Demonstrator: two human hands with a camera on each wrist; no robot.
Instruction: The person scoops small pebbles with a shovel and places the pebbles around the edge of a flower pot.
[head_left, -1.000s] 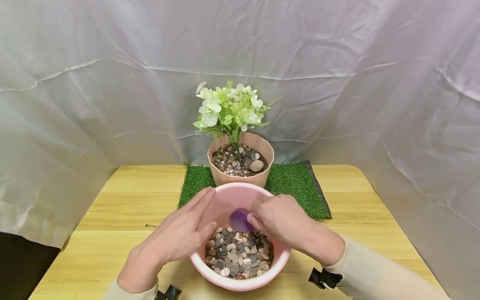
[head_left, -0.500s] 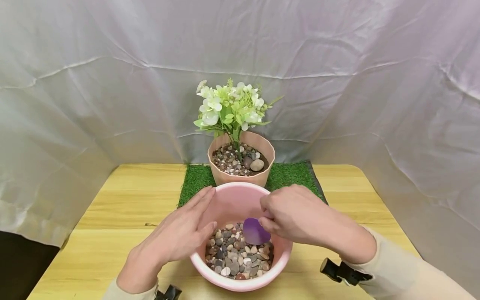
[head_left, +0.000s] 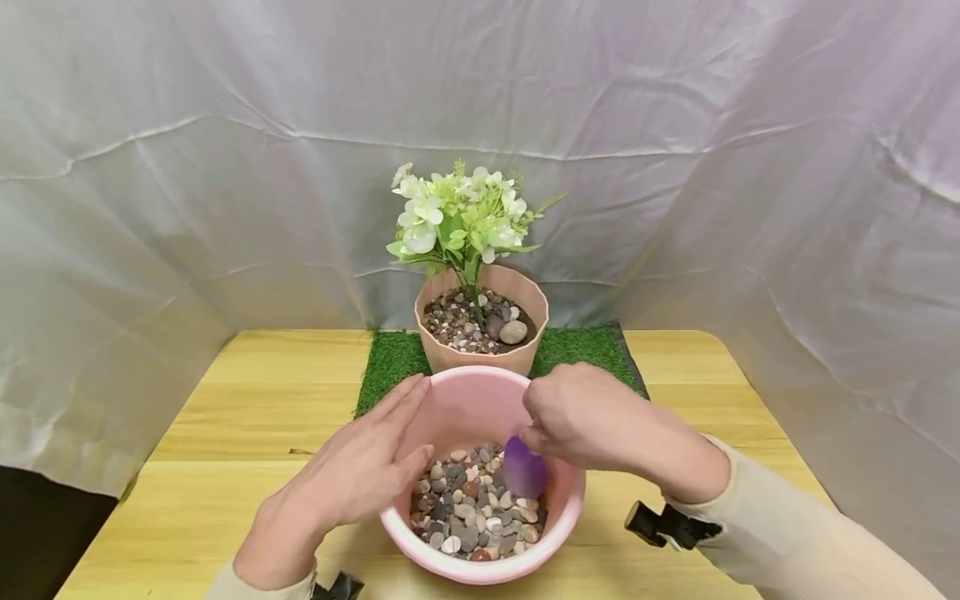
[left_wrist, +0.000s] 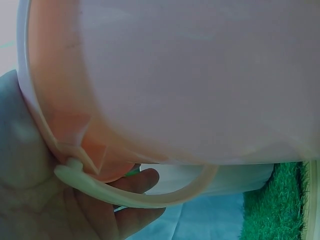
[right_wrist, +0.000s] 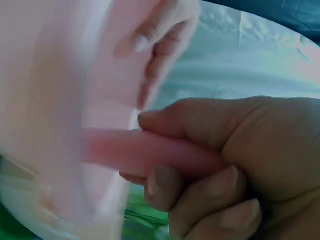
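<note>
In the head view, a pink bucket (head_left: 480, 572) stands in front with a layer of mixed pebbles (head_left: 468, 512) at its bottom. My right hand (head_left: 600, 421), over the bucket's right rim, grips a small shovel (head_left: 525, 469) whose purple blade is low over the pebbles by the right wall. Its pink handle (right_wrist: 150, 152) shows between thumb and fingers in the right wrist view. My left hand (head_left: 356, 467) rests along the left rim, fingers straight and thumb over the inside. The left wrist view shows the bucket's bail handle (left_wrist: 145, 201) hanging against these fingers.
Behind the bucket, a peach flowerpot (head_left: 482, 360) holds pebbles, bigger stones and a white-flowered plant (head_left: 457, 212). It stands on a green turf mat (head_left: 585, 346) on the wooden table (head_left: 247, 425). Grey cloth (head_left: 480, 83) hangs around the table's back and sides.
My right hand has drawn back to the right, and the shovel blade has shifted from the back of the bucket toward its right wall. My left hand has stayed on the rim.
</note>
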